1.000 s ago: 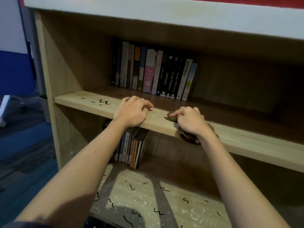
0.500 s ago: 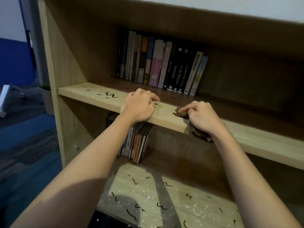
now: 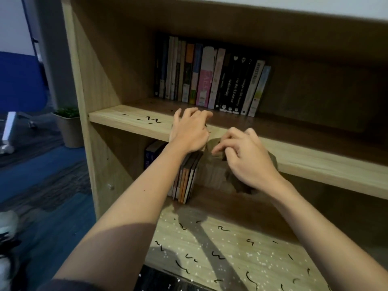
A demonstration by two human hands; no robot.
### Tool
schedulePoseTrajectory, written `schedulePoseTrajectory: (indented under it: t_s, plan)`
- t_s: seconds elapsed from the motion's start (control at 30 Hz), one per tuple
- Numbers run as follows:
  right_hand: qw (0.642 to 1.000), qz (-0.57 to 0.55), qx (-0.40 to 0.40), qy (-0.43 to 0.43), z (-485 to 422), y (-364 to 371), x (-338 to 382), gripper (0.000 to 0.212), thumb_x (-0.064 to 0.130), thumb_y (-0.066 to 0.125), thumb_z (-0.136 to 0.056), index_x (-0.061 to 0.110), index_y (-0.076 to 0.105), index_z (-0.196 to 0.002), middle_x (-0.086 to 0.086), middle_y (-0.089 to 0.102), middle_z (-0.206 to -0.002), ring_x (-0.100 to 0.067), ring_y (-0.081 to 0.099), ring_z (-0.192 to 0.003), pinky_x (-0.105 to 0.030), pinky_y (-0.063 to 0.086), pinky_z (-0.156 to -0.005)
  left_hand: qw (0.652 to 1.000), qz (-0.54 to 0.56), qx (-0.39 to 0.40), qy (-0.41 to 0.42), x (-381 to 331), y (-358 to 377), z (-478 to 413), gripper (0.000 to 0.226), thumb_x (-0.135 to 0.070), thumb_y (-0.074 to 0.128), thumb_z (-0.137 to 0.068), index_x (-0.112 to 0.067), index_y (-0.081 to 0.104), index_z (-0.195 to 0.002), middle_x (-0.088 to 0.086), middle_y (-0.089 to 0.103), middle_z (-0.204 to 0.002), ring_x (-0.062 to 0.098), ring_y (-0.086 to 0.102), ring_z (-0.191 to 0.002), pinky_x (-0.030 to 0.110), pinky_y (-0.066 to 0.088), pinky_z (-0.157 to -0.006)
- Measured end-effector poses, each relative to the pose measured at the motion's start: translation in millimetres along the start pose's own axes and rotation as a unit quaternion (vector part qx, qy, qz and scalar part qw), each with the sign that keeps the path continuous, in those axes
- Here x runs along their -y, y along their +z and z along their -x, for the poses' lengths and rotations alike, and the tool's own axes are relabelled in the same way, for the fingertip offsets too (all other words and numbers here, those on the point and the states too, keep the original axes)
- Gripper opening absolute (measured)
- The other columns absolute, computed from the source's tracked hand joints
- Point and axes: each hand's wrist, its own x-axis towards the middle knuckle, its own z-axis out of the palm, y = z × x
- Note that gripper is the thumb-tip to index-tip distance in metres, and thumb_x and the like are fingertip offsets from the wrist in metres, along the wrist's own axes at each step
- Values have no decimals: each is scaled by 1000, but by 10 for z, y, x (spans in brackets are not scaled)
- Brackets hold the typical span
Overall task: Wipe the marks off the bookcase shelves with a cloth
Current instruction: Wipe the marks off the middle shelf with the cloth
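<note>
Left hand [image 3: 189, 131] uncurled since last frame, fingers loose on middle shelf [image 3: 315, 162]. Right hand [image 3: 245, 158] lifted cloth [image 3: 216, 164] off board and pinches it. I read this as regrip; squiggle marks [image 3: 153, 120] centre-left unwiped.

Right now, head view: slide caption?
Right hand bunches brown cloth at edge of marked shelf; left hand open alongside.

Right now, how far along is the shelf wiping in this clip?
Done: the upper shelf right of the hands shows no marks. In hand: the right hand grips the brown cloth at that shelf's front edge. Remaining: squiggles beside the left hand, plus many marks on the lower shelf.
</note>
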Motion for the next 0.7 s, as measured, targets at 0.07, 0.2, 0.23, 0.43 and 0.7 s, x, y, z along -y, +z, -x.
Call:
schedulePoseTrajectory:
  t_s: [0.07,0.2,0.23,0.43,0.7]
  plan:
    - [997,-76,-23,13,-39,-141,15,36,9,36,-94,23,69,-90,6,53,-97,-14,41,-95,-25,30,-82,994,108,0,-17,11,-55,5,53,-3,38,-88,-25,40,-136,2,34,-146,18,15,-140,39,11,-113]
    - [994,-32,-39,99,-482,-189,-134,34,14,36,-95,22,64,-112,0,49,-118,-25,39,-113,-35,32,-99,973,226,-44,-32,94,-271,67,53,4,35,-89,-24,45,-133,1,38,-140,18,21,-136,36,17,-111]
    - [995,-11,-4,100,-499,-113,-104,34,14,37,-95,22,62,-116,0,49,-123,-26,39,-116,-38,33,-101,979,196,-59,-27,146,-322,79,50,3,36,-89,-23,48,-131,0,42,-137,17,24,-135,37,17,-112]
    - [998,-43,2,47,-237,-47,42,32,6,37,-92,18,64,-103,3,55,-106,-14,45,-100,-27,37,-89,990,95,-87,-60,475,-489,-1,36,-9,38,-93,-24,56,-122,-2,50,-130,17,27,-132,41,14,-112]
    - [994,24,88,57,-651,202,-80,42,3,33,-91,23,66,-107,1,54,-111,-26,46,-108,-42,37,-98,996,-21,-58,-70,559,-220,-37,33,-35,36,-96,-29,56,-122,-6,39,-142,17,11,-141,49,-4,-113]
